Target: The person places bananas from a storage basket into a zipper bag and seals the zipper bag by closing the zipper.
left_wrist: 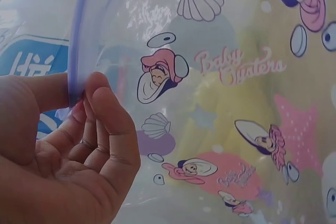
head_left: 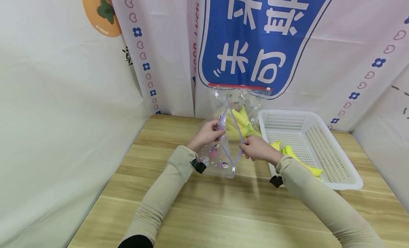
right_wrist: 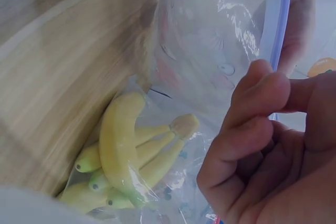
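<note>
A clear zip bag with a purple zip and cartoon oyster prints (head_left: 213, 159) stands over the table, its mouth spread into a diamond. My left hand (head_left: 208, 135) pinches the left side of the mouth between thumb and fingers. On the opposite side, my right hand (head_left: 258, 148) pinches the purple rim; its other fingers curl in the right wrist view. The zip slider (head_left: 233, 168) sits at the mouth's near end. Just behind, a second clear bag with a red zip (head_left: 236, 86) leans on the wall, with yellow bananas (right_wrist: 121, 145) inside.
A white perforated plastic basket (head_left: 343, 159) stands to the right, holding yellow bananas (head_left: 303, 162) near its left side, partly under my right forearm. The wooden table (head_left: 153, 191) meets printed cloth walls (head_left: 172, 56) at the back and sides.
</note>
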{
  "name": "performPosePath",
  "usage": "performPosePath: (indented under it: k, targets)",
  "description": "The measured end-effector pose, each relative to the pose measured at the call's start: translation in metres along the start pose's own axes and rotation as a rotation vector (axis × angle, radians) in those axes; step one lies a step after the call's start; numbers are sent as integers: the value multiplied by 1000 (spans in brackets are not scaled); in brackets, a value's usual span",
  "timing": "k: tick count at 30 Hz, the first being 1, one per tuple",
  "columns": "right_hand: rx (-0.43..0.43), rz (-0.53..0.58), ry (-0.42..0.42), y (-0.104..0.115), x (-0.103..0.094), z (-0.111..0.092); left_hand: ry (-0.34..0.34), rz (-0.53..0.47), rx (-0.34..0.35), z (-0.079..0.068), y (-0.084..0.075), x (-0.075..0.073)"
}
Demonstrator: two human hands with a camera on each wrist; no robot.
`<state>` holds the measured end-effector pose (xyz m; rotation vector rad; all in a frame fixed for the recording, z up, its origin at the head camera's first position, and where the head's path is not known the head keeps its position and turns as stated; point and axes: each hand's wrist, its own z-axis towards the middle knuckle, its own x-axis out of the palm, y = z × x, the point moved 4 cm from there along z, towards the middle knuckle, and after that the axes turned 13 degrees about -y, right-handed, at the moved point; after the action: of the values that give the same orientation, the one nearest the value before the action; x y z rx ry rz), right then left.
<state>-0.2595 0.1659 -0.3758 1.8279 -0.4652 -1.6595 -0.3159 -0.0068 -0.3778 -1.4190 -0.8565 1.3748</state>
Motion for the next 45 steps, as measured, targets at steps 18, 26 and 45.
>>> performPosePath:
  k: [18, 26, 45]
  targets:
    - [17, -72, -1, -11, -20, 11, 19, 168, 183, -6, -17, -5]
    - [-19, -91, -48, -11, -28, 17, 64, 142, 189, -6, -18, -1]
    - [15, -129, -68, -20, -44, 19, -62, 128, 134, -8, -12, -18]
